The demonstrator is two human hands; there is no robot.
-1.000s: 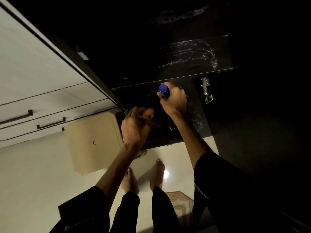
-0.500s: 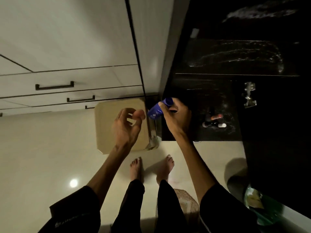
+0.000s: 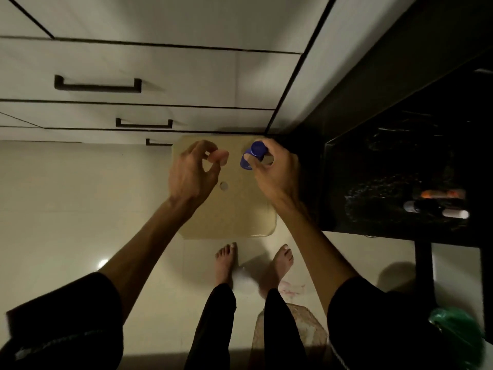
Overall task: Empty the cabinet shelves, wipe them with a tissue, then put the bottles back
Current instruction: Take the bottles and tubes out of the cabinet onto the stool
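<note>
I've got a small blue bottle (image 3: 253, 155) in view, deep blue plastic with a rounded cap end tilted up toward the drawers, its lower body hidden behind my fingers. My right hand (image 3: 277, 172) grips it, thumb and fingers curled round its sides, so the bottle sticks out of the top of the fist, up in the air over a tan stool (image 3: 234, 209). My left hand (image 3: 193, 173) hovers just beside it, apart from the bottle, fingers loosely curled with thumb and forefinger near each other and nothing between them.

Below both hands the stool top is flat, with a small round hole in its middle, and it stands on a pale glossy floor (image 3: 66, 209). My bare feet (image 3: 226, 263) stand just in front of it. Behind are white drawers (image 3: 160, 76) with dark bar handles. To the right an open dark cabinet (image 3: 386, 169) shows a dusty, smeared shelf, and a few small bottles (image 3: 437, 206) lie on their sides deep in it, well apart from my hands. A green bag (image 3: 456, 335) shows at the lower right.
</note>
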